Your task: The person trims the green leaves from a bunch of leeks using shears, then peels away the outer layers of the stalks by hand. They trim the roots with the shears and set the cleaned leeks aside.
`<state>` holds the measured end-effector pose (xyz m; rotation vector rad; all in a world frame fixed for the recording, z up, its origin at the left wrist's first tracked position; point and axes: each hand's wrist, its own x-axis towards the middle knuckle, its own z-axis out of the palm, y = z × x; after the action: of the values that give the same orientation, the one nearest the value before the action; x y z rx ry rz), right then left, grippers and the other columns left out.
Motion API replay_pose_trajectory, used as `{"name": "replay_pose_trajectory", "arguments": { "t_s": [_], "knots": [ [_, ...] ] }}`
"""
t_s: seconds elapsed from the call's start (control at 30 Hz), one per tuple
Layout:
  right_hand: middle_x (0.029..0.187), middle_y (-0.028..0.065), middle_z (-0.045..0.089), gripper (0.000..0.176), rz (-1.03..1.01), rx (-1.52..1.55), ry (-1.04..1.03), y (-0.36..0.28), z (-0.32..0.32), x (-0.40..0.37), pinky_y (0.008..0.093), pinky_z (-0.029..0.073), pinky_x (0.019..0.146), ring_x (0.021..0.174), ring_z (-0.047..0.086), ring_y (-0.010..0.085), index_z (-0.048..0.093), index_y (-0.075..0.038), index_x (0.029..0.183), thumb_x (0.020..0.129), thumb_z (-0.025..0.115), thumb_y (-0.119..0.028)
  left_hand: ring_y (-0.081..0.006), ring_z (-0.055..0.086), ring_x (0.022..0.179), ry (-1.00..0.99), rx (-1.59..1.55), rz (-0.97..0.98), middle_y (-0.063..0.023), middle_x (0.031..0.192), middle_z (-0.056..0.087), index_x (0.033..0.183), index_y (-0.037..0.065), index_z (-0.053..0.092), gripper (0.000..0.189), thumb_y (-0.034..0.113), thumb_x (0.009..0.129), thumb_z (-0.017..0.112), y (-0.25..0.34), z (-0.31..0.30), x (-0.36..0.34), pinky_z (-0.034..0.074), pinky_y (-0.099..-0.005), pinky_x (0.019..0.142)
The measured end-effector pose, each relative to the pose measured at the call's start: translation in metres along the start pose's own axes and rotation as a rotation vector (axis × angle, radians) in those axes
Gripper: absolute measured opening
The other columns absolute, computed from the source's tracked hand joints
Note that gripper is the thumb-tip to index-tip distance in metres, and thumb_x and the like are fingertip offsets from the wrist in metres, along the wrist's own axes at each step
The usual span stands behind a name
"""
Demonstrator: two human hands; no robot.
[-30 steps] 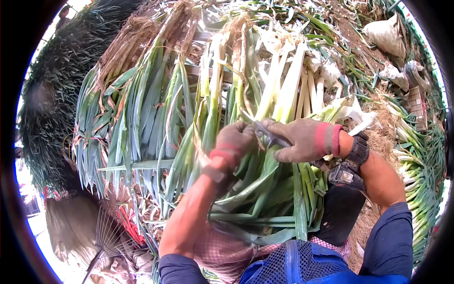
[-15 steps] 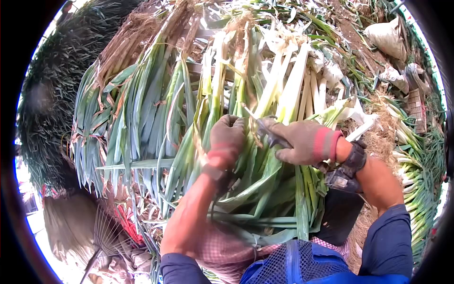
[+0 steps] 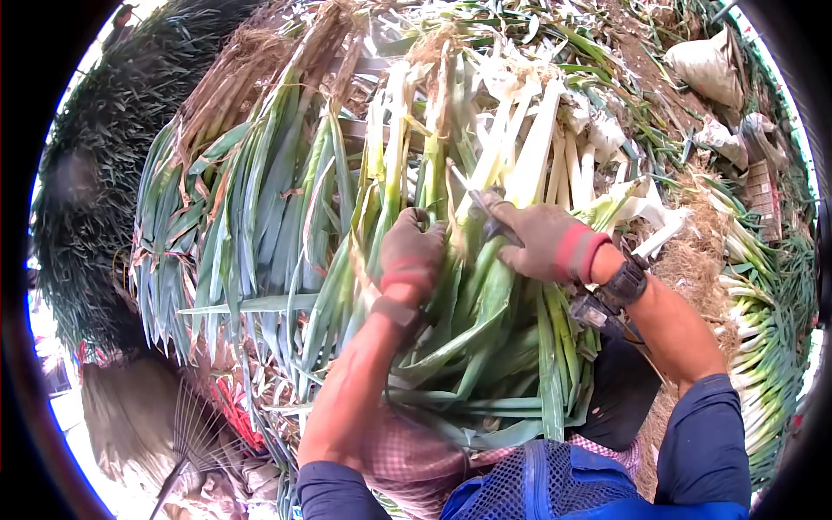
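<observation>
Leeks (image 3: 277, 199) with long green leaves and brown roots lie in a heap in front of me. My left hand (image 3: 412, 253), in a brown glove with a red cuff, is closed around the green part of a leek (image 3: 431, 178); the fingertips are partly hidden. In my gloved right hand (image 3: 548, 243) is a small knife (image 3: 471, 191) with a dark handle. Its thin blade points up and left, close beside that leek's stalk. Right of the blade lie several pale, peeled leek stems (image 3: 536, 152).
Rows of trimmed leeks (image 3: 752, 347) line the right side. Loose roots (image 3: 685, 277) and peelings cover the ground. A stuffed sack (image 3: 706, 68) sits at upper right. A wire rake (image 3: 184, 433) lies at lower left, below a tall green pile (image 3: 113, 156).
My right hand has shifted slightly up and left with the knife, so the blade sits higher along the stalk. My left hand has barely moved and stays closed.
</observation>
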<state>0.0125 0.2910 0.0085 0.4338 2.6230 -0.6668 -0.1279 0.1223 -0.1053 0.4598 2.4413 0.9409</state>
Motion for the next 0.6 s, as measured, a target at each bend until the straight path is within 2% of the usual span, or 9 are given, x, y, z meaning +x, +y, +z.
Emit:
{"name": "replay_pose_trajectory", "arguments": {
  "t_s": [0.07, 0.17, 0.27, 0.37, 0.43, 0.47, 0.5, 0.6],
  "knots": [
    [0.110, 0.0314, 0.074, 0.074, 0.013, -0.008, 0.001, 0.008, -0.002, 0.013, 0.0539, 0.055, 0.098, 0.105, 0.071, 0.0494, 0.044, -0.004, 0.161, 0.096, 0.066, -0.031, -0.0371, 0.077, 0.094, 0.013, 0.141, 0.031, -0.0214, 0.102, 0.079, 0.119, 0.005, 0.076, 0.048, 0.042, 0.090, 0.084, 0.002, -0.001, 0.002, 0.058, -0.0439, 0.088],
    [0.113, 0.0319, 0.074, 0.074, 0.079, -0.018, -0.021, 0.011, -0.013, 0.032, 0.0537, 0.055, 0.098, 0.106, 0.071, 0.0490, 0.043, -0.005, 0.162, 0.096, 0.064, -0.030, -0.0390, 0.076, 0.098, -0.031, 0.183, 0.070, -0.0207, 0.105, 0.079, 0.118, 0.006, 0.076, 0.049, 0.044, 0.089, 0.084, 0.006, -0.006, 0.007, 0.057, -0.0463, 0.090],
    [0.112, 0.0305, 0.075, 0.072, 0.088, -0.096, 0.083, 0.012, -0.027, 0.058, 0.0524, 0.056, 0.098, 0.106, 0.072, 0.0470, 0.043, -0.006, 0.163, 0.096, 0.063, -0.027, -0.0391, 0.075, 0.102, -0.012, 0.234, 0.110, -0.0205, 0.107, 0.079, 0.114, 0.006, 0.076, 0.046, 0.043, 0.088, 0.084, 0.012, -0.006, 0.007, 0.057, -0.0473, 0.090],
    [0.120, 0.0289, 0.075, 0.075, 0.153, -0.107, 0.061, 0.018, -0.046, 0.104, 0.0503, 0.056, 0.101, 0.110, 0.073, 0.0438, 0.041, -0.009, 0.165, 0.095, 0.065, -0.025, -0.0399, 0.074, 0.104, -0.046, 0.258, 0.102, -0.0202, 0.108, 0.078, 0.112, 0.005, 0.075, 0.044, 0.041, 0.089, 0.083, 0.012, -0.004, 0.012, 0.056, -0.0481, 0.090],
    [0.125, 0.0276, 0.074, 0.076, 0.162, -0.120, 0.133, 0.024, -0.048, 0.129, 0.0492, 0.056, 0.103, 0.115, 0.072, 0.0422, 0.041, -0.009, 0.165, 0.095, 0.067, -0.023, -0.0406, 0.074, 0.104, -0.054, 0.265, 0.085, -0.0203, 0.107, 0.079, 0.112, 0.005, 0.075, 0.042, 0.039, 0.089, 0.082, 0.013, -0.005, 0.013, 0.056, -0.0481, 0.091],
    [0.140, 0.0252, 0.070, 0.070, 0.207, -0.077, 0.122, 0.019, -0.058, 0.133, 0.0436, 0.054, 0.112, 0.129, 0.069, 0.0374, 0.051, -0.004, 0.159, 0.091, 0.063, -0.015, -0.0411, 0.074, 0.104, -0.058, 0.262, 0.074, -0.0208, 0.107, 0.079, 0.112, 0.005, 0.075, 0.041, 0.038, 0.088, 0.082, 0.014, -0.005, 0.014, 0.057, -0.0479, 0.091],
    [0.140, 0.0246, 0.070, 0.071, 0.185, -0.080, 0.209, 0.030, -0.052, 0.147, 0.0445, 0.054, 0.110, 0.128, 0.069, 0.0379, 0.050, -0.004, 0.159, 0.090, 0.063, -0.015, -0.0416, 0.074, 0.103, -0.063, 0.260, 0.063, -0.0213, 0.107, 0.079, 0.113, 0.005, 0.075, 0.041, 0.037, 0.088, 0.082, 0.014, -0.005, 0.013, 0.057, -0.0477, 0.091],
    [0.135, 0.0250, 0.072, 0.071, 0.196, -0.093, 0.212, 0.034, -0.053, 0.146, 0.0462, 0.056, 0.104, 0.121, 0.072, 0.0388, 0.049, -0.007, 0.161, 0.091, 0.063, -0.014, -0.0378, 0.077, 0.094, -0.086, 0.204, 0.052, -0.0212, 0.102, 0.080, 0.114, 0.002, 0.076, 0.040, 0.031, 0.086, 0.080, 0.013, -0.010, 0.015, 0.058, -0.0448, 0.087]
  ]
}}
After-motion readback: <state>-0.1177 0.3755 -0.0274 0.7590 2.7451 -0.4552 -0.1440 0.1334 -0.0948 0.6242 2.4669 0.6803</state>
